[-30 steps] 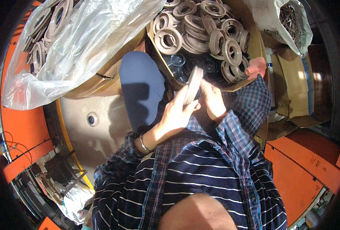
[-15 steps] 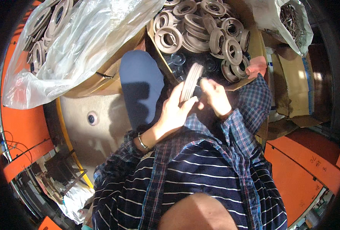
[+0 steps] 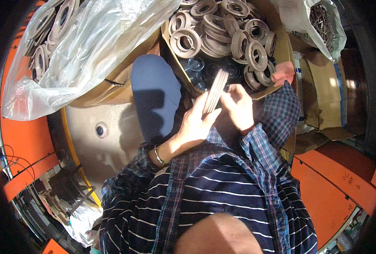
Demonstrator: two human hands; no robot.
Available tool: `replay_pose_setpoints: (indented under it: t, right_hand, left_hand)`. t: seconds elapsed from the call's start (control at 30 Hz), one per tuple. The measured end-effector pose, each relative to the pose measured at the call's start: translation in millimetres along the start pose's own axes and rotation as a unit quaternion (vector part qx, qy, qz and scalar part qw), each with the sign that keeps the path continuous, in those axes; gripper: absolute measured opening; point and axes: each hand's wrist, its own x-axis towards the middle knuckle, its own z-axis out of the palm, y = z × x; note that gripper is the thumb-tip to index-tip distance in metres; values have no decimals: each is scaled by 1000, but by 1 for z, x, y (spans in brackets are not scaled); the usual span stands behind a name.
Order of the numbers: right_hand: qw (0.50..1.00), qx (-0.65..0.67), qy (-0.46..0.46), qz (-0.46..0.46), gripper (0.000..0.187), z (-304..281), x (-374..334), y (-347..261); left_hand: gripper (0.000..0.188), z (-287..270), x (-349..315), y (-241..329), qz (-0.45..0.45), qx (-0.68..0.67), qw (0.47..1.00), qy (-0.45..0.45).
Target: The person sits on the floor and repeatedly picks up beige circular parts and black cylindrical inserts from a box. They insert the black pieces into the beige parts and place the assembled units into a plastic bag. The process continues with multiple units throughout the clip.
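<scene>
Between the thumb and fingers of my left hand [image 3: 193, 122] is a grooved grey-brown ring [image 3: 215, 93], held tilted and nearly edge-on. My right hand [image 3: 240, 108] is close against the ring's right face, its fingers curled together. Whatever its fingertips pinch, if anything, is hidden. Just beyond both hands stands a cardboard box [image 3: 286, 46] with a heap of similar rings [image 3: 215, 36]. Dark, clear-looking round parts [image 3: 195, 64] lie in its near left portion.
On the left, a plastic-lined carton [image 3: 99, 51] holds more rings. A small round part [image 3: 102, 130] lies on the pale surface below it. A pink cloth-like piece [image 3: 283, 73] sits on the box's right rim. A bag of thin metal pieces [image 3: 321, 21] is at far right.
The ring has turned more edge-on and leans further right. My right hand has rotated, its fingers now pointing up beside the ring's face.
</scene>
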Motion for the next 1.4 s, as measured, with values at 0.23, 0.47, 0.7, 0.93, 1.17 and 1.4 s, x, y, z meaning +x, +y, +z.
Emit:
replay_pose_setpoints:
  t: [0.23, 0.47, 0.7, 0.93, 1.17, 1.4]
  right_hand:
    - [987, -149, -16, -63, 50, -4, 3, 4]
    - [914, -330, -81, -221, 67, -16, 7, 2]
    - [960, -253, -45, -111, 63, -7, 7, 13]
    - [901, 250, -102, 341, 67, -4, 4, 12]
    - [897, -329, -61, -288, 72, -18, 6, 1]
    - [931, 300, -127, 165, 35, -1, -5, -4]
  left_hand:
    - [55, -2, 12, -8, -85, -145, 986, -4]
    - [41, -10, 19, -19, -77, -223, 972, -22]
    - [48, -3, 14, -13, -71, -128, 989, -2]
    - [51, 3, 7, -6, -56, -38, 994, -82]
    - [51, -9, 17, -13, -48, -139, 989, 4]
    - [52, -8, 6, -8, 297, 125, 947, 4]
